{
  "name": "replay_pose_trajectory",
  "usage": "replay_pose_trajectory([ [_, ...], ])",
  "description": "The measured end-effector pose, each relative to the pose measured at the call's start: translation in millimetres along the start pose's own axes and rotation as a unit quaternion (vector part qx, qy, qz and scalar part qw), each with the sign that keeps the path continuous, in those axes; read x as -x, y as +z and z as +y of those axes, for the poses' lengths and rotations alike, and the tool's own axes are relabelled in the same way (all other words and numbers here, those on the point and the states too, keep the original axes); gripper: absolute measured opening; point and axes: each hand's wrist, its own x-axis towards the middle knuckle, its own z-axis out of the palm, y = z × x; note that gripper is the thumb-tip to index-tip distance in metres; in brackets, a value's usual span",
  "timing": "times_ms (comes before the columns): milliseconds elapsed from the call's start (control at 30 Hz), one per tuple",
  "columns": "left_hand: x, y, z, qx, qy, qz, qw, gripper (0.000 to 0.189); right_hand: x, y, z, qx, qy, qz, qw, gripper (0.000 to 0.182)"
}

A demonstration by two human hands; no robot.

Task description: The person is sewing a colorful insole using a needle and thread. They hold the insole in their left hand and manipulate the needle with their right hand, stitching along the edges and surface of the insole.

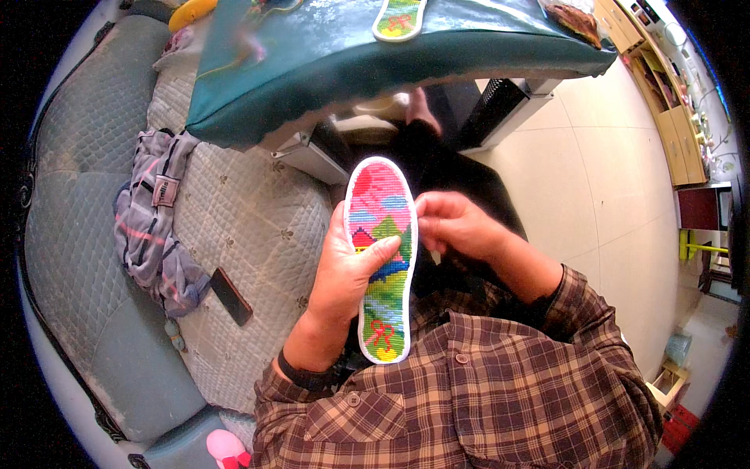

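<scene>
An embroidered shoe insole (384, 205) with a white edge stands upright before me, its pink, blue and green stitched picture facing up at the camera. My left hand (351, 264) holds it from the left, the thumb lying across its middle. At the insole's right edge is my right hand (454, 223), its thumb and index finger pinched together; whether a needle or thread is between them is too small to tell. A second embroidered insole (399, 20) of similar pattern lies on the table with a green cover (351, 64).
Left of me, a quilted sofa cover (258, 223) bears a dark phone (231, 296) and a plaid cloth (146, 217). Metal table legs (510, 105) stand beyond my knees. Wooden cabinets (674, 140) line the right side. A pink item (225, 448) is at the lower left.
</scene>
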Motion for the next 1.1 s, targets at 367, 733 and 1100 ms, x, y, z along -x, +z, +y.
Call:
replay_pose_trajectory([
  [367, -1.3, 0.5, -1.3, 0.004, -0.014, -0.019, 1.0, 0.046, -3.9, -4.5, -3.1, 0.062, 0.015, -0.027, 0.998, 0.015],
  [733, -3.1, 0.2, -5.0, -0.019, -0.014, -0.017, 1.0, 0.041, 1.4, 10.4, -14.9, 0.0, -0.01, -0.008, 1.0, 0.034],
  [1100, -4.6, -2.3, -2.9, -0.005, 0.006, 0.031, 0.999, 0.035, 0.8, 14.9, -28.8, 0.479, -0.267, 0.188, 0.815, 0.015],
])
